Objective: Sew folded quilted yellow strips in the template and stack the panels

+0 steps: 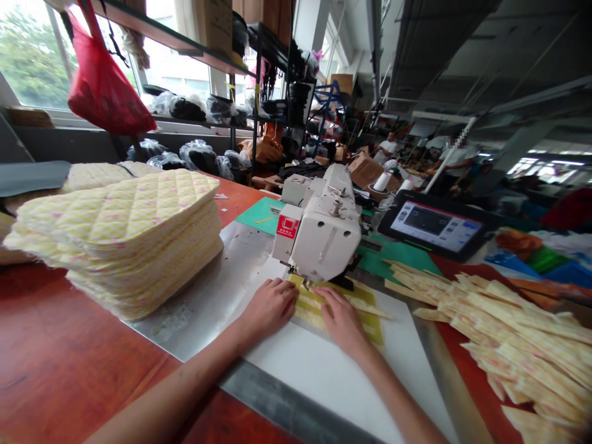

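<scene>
Head-worn view, facing down, near hands point(268, 306)

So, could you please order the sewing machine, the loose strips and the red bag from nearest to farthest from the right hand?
From the right hand:
1. sewing machine, just ahead
2. loose strips, to the right
3. red bag, hanging far left

And there it is, a yellow quilted fabric panel point(309, 308) lying flat on the white board point(319, 376), far edge tucked right up under the sewing machine head point(319, 231)! Left grip point(268, 306) pressing at its near side, right grip point(341, 319) down on top, a narrow strip point(372, 310) poking out rightward!
</scene>
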`<act>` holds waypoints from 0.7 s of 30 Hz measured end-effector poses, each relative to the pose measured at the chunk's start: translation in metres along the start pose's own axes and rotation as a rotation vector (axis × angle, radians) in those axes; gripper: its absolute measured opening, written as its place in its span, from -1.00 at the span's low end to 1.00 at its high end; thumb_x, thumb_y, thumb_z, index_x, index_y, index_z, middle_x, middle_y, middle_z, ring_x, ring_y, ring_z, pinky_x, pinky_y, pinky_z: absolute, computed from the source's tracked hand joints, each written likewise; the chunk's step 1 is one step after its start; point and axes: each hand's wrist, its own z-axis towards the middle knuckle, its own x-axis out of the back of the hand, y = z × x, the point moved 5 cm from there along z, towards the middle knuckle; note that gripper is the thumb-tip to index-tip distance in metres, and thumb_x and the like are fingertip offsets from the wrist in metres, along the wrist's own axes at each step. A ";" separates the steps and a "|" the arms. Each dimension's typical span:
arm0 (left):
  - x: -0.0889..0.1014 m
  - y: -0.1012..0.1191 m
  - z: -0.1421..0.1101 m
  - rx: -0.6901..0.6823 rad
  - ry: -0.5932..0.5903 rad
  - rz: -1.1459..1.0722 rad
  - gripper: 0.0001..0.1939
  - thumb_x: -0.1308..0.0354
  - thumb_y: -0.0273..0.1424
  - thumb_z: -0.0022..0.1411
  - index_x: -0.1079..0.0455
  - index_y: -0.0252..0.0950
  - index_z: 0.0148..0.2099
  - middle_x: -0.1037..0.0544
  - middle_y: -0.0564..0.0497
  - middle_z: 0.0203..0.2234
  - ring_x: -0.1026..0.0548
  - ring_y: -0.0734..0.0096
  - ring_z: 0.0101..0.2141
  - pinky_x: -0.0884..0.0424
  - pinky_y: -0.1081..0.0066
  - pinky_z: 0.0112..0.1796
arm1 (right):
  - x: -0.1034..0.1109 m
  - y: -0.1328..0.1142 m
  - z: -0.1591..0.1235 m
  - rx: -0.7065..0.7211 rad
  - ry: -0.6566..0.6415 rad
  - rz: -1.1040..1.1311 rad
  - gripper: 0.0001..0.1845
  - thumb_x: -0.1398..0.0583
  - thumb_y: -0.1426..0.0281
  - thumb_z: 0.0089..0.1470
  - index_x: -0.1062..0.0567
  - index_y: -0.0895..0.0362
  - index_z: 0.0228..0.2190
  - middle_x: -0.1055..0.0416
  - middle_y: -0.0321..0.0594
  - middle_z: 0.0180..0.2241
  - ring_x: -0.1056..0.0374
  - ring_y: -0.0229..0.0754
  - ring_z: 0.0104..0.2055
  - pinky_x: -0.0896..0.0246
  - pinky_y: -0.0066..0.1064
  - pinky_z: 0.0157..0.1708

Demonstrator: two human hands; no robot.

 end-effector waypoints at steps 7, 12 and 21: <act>0.005 -0.001 -0.006 0.014 -0.013 -0.050 -0.76 -0.03 -0.42 0.44 -0.51 -0.23 0.01 -0.58 -0.07 -0.13 -0.49 0.23 -0.16 -0.41 0.24 -0.09 | -0.001 -0.015 -0.008 -0.004 0.034 0.033 -0.55 -0.01 0.61 0.20 -0.49 0.09 0.01 -0.49 -0.11 0.03 -0.40 -0.07 0.12 -0.33 -0.11 0.18; 0.006 0.005 -0.007 0.010 -0.037 -0.057 -0.75 -0.01 -0.42 0.45 -0.51 -0.22 0.01 -0.57 -0.08 -0.13 -0.49 0.24 -0.18 -0.45 0.23 -0.09 | 0.001 -0.014 -0.018 -0.027 0.023 0.047 -0.54 0.00 0.61 0.21 -0.48 0.09 0.04 -0.48 -0.11 0.04 -0.39 -0.06 0.12 -0.33 -0.08 0.18; -0.010 0.008 -0.013 -0.123 0.055 -0.046 -0.72 -0.03 -0.36 0.43 -0.53 -0.18 0.05 -0.61 -0.08 -0.01 -0.59 0.17 -0.09 -0.57 0.20 -0.05 | 0.016 -0.013 -0.022 -0.170 0.082 0.079 -0.65 -0.11 0.63 0.21 -0.56 0.07 -0.10 -0.52 -0.21 -0.08 -0.43 -0.15 0.01 -0.34 -0.31 0.08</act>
